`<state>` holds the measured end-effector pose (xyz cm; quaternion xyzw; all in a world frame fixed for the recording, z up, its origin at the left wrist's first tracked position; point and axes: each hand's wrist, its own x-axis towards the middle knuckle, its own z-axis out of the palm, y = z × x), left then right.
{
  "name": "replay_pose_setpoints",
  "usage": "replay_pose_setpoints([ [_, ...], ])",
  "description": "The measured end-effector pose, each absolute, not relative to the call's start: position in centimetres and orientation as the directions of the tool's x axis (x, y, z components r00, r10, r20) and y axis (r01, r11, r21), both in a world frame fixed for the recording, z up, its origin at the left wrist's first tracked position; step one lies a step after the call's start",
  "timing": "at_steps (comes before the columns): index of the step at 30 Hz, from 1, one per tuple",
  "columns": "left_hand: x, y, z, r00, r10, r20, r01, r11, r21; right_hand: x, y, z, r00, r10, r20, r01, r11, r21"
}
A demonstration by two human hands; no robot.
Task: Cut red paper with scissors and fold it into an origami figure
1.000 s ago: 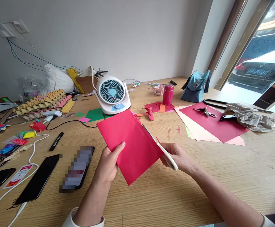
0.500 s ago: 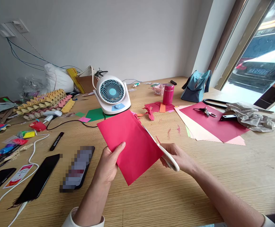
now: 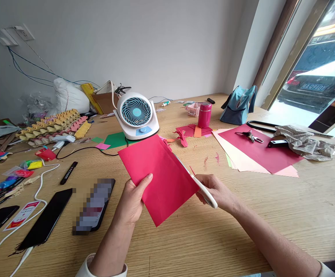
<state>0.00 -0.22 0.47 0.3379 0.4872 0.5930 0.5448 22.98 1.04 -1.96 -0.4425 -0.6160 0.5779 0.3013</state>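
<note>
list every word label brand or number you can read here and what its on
"910": middle of the license plate outside; its other characters are uncertain.
Too small or blurred to read: markings on the black pen-like stick, the red-and-white card and the yellow box.
Pixelated, unreadable: phone screen.

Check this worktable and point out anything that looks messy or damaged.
Two small reddish patches mark the tabletop beyond the right hand; stains or paper shreds, I cannot tell. Farther left, crumpled red paper looks odd against the smooth red sheet in the left hand.
</note>
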Motion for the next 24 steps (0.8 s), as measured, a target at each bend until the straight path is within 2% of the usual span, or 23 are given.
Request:
replay_pose_setpoints([
  [6, 0.0, 0.0, 0.3, -0.167, 0.974, -0.157, -0.344, 0.091, 0.934, 23.1, 1.5, -2.7, -0.388, 0.914, -0.115, 0.153, -0.059, -0.986],
  [11, -0.1, 0.3, -0.1, -0.19, 0.964, -0.188, -0.383, 0.104, 0.918, 23.5, 2.1, -2.6, -0.29, 0.956, -0.039, -0.005, -0.042, -0.999],
  [14, 0.0, 0.3, -0.3, -0.183, 0.958, -0.222, -0.398, 0.134, 0.907, 23.6, 2.2, -2.3, -0.277, 0.961, 0.006, -0.025, -0.001, -1.0],
  [18, 0.2, 0.5, -0.9, -0.178, 0.956, -0.232, -0.43, 0.136, 0.893, 23.6, 2.4, -2.7, -0.209, 0.978, 0.024, 0.065, 0.038, -0.997],
  [22, 0.3, 1.0, -1.6, -0.243, 0.948, -0.204, -0.478, 0.066, 0.876, 23.1, 1.8, -3.4, -0.074, 0.977, 0.201, 0.327, 0.215, -0.92],
  [24, 0.3, 1.2, -2.0, -0.228, 0.957, -0.181, -0.508, 0.042, 0.86, 22.3, 1.0, -3.5, -0.12, 0.948, 0.294, 0.435, 0.317, -0.843],
])
